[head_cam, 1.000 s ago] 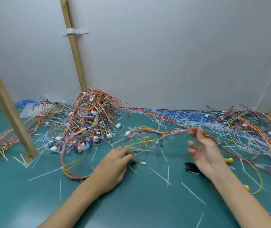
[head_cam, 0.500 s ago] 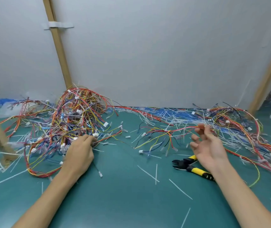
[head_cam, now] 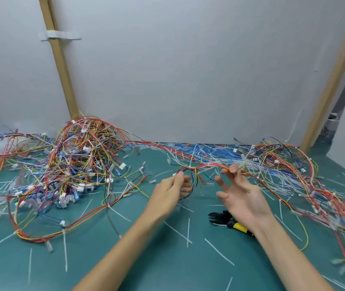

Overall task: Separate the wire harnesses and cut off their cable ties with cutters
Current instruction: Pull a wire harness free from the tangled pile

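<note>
Both hands pinch one wire harness (head_cam: 190, 175) mid-table: left hand (head_cam: 170, 191) on its loop, right hand (head_cam: 240, 196) on the trunk. Cutters (head_cam: 228, 222) lie untouched under the right wrist, nearest that hand.

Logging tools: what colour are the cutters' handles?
Yellow and black on the cutters, lying on the mat beneath the right wrist; head view.

wall: plain white panel (head_cam: 188, 70), beyond the fingers
posts: two slanted wooden battens (head_cam: 59, 59), (head_cam: 333, 76)
table: teal-green mat top (head_cam: 167, 265)
</note>
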The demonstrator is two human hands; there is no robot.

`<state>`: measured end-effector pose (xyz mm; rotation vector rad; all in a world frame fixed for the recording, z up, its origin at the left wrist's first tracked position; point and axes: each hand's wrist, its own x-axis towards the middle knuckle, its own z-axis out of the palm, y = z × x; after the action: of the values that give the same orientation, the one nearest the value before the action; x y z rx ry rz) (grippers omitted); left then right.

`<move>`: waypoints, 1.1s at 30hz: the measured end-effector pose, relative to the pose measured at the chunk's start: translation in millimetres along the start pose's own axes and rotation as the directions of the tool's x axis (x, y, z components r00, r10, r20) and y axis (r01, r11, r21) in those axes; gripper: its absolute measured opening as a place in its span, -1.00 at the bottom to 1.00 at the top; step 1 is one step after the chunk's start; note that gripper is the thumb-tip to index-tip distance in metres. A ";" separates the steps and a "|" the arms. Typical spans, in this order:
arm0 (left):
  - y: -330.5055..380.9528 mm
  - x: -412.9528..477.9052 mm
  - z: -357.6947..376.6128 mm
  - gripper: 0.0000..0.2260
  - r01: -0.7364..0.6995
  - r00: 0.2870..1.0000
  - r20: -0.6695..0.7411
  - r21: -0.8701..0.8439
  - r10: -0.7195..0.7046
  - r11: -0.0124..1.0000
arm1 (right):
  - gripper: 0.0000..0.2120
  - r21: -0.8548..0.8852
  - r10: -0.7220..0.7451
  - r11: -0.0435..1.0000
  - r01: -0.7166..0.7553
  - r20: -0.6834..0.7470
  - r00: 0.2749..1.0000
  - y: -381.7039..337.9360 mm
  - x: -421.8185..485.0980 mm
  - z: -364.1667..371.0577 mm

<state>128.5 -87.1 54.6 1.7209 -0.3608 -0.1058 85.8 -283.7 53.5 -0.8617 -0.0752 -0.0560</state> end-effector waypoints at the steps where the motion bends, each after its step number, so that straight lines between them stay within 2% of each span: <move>1: 0.5 3.6 5.1 -0.67 0.068 0.998 0.025 -0.135 -0.065 0.988 | -0.78 -0.028 0.018 0.999 -0.018 0.022 1.000 0.3 -0.5 0.0; 4: -1.8 7.2 7.6 -0.74 0.127 0.992 0.063 -0.441 -0.111 0.888 | -0.70 -0.158 0.102 0.984 -0.086 0.099 0.990 3.9 -0.1 -2.9; 7: -5.0 8.3 -1.4 -0.79 0.114 0.993 0.073 -0.621 -0.087 0.775 | -0.88 -0.248 0.179 0.959 -0.137 0.155 0.972 10.3 -1.1 2.4; 11: -1.8 10.5 -19.9 -0.69 0.019 0.998 -0.026 -0.778 -0.062 0.628 | -0.78 -0.277 0.123 0.956 -0.094 0.088 0.988 17.6 1.0 6.5; 14: 2.0 11.7 -30.1 -0.78 -0.056 0.992 -0.111 -0.826 -0.064 0.560 | -0.79 -0.305 0.081 0.950 -0.063 0.048 0.996 17.4 1.5 7.6; 17: 2.9 11.9 -34.3 -0.93 -0.091 0.988 -0.145 -0.821 -0.051 0.563 | -0.81 -0.326 0.078 0.943 -0.071 0.007 0.997 16.9 0.9 9.6; 20: 1.8 13.2 -40.9 -0.88 -0.110 0.988 -0.152 -0.826 -0.031 0.553 | -0.82 -0.185 0.083 0.978 -0.094 -0.066 0.994 7.5 2.7 7.5; 23: 2.5 15.0 -51.7 -0.85 -0.140 0.987 -0.158 -0.823 0.015 0.550 | -0.84 -0.033 0.035 0.999 -0.041 -0.154 0.987 -9.1 3.9 0.9; 27: -1.2 17.8 -57.8 -0.85 -0.153 0.984 -0.176 -0.813 0.013 0.561 | -0.83 -0.027 -0.021 1.000 0.016 -0.193 0.981 -25.9 3.0 -3.2; 30: -1.5 20.6 -63.5 -0.83 -0.175 0.979 -0.205 -0.831 0.002 0.528 | -0.76 0.012 -0.055 0.998 0.059 -0.203 0.978 -48.7 2.6 -3.1; 33: -3.7 23.3 -69.7 -0.87 -0.177 0.971 -0.233 -0.842 -0.048 0.510 | -0.71 -0.078 -0.078 0.995 0.063 -0.193 0.978 -74.6 4.9 -2.5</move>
<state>170.1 -27.6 67.0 0.6816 -0.1401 -0.0167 84.9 -334.2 108.7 -0.9210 0.0819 -0.2111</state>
